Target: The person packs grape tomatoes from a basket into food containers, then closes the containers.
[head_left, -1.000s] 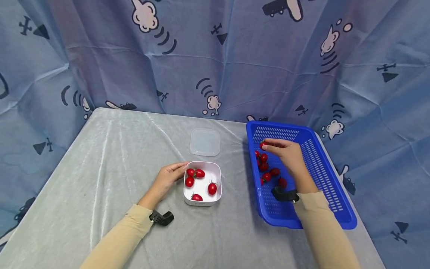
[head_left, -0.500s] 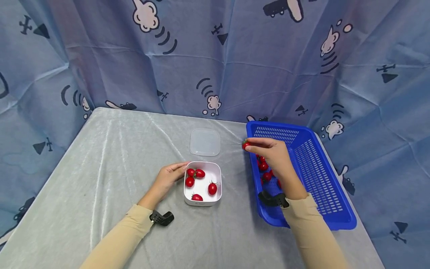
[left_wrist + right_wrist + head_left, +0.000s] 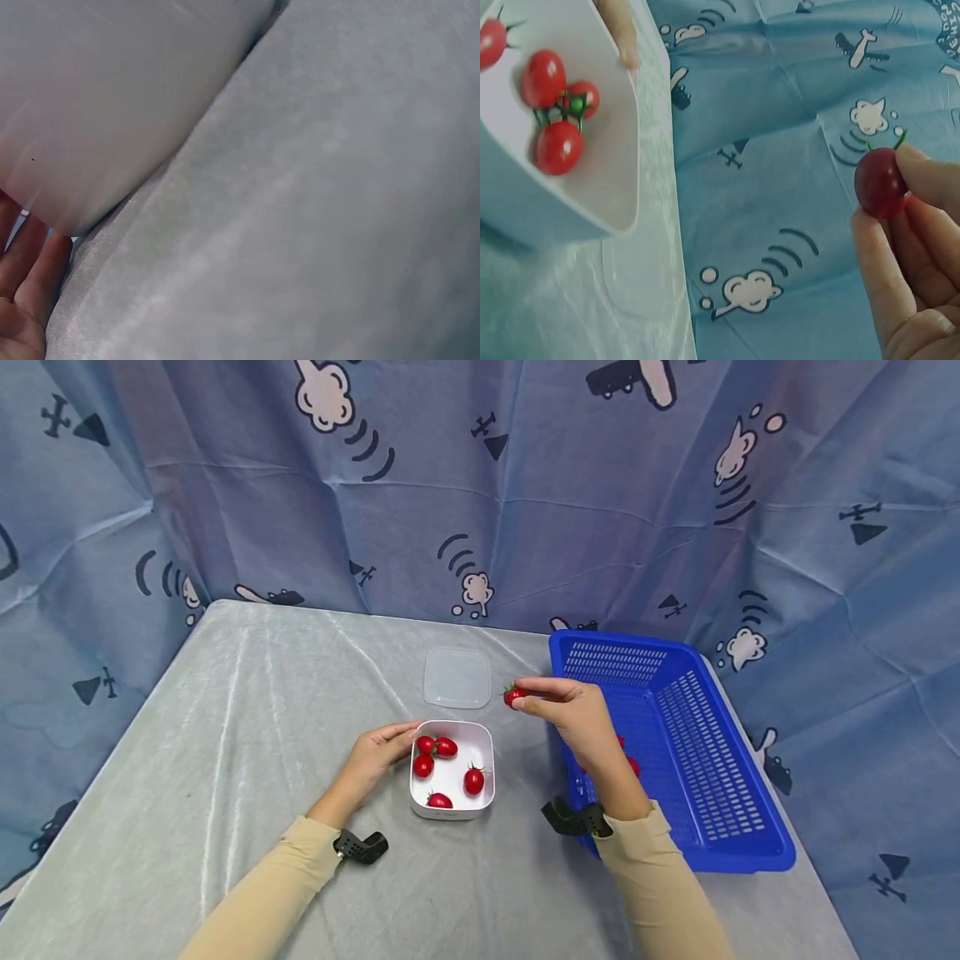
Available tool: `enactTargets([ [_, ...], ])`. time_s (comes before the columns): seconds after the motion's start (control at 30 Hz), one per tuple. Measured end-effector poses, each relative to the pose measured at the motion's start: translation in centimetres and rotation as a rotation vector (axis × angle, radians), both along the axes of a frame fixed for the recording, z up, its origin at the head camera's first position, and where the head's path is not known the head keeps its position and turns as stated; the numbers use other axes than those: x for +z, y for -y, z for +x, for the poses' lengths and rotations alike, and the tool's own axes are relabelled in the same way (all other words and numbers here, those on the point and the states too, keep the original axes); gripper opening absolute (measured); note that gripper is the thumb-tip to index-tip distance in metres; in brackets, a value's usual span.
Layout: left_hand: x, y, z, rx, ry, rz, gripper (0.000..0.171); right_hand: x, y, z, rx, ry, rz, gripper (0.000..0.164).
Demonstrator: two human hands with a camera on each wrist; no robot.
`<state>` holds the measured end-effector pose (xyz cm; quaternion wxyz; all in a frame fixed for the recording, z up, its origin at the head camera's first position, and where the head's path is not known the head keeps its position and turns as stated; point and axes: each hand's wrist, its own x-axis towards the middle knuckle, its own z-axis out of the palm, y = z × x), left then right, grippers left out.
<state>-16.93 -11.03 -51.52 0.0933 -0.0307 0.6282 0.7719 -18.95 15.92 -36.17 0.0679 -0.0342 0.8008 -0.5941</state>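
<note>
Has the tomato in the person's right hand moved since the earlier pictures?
Yes: in the head view, the tomato has moved left, from above the unmoved blue basket to beyond its left rim, nearer the clear lid.

a hand could enter the white box (image 3: 453,777) from above, the left hand (image 3: 377,756) blocking its far-left corner

I work at a curtained-off tabletop set, the room beyond hidden: a blue fabric curtain (image 3: 570,468) printed with cartoon planes (image 3: 862,46) and white clouds (image 3: 326,397) backs a pale grey, velvety cloth-draped table (image 3: 255,718); black camera mounts (image 3: 362,847) strap my wrists.
</note>
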Motion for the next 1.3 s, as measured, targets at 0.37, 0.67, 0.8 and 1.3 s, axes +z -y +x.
enactTargets([
  [0.37,0.1,0.0,0.1,-0.001,-0.007,-0.021,0.041,0.0,3.0,2.0,0.064,-0.038,-0.016,0.030],
  [0.67,0.0,0.1,0.0,0.001,-0.008,-0.044,0.040,-3.0,5.6,3.0,0.070,0.025,-0.017,0.027],
  [0.8,0.1,0.0,0.0,-0.007,-0.019,-0.049,0.040,-4.8,6.1,3.1,0.059,0.055,0.030,0.025],
  [1.3,0.0,0.1,0.0,-0.012,-0.021,-0.031,0.041,-8.1,7.2,2.7,0.136,0.006,0.230,0.022],
])
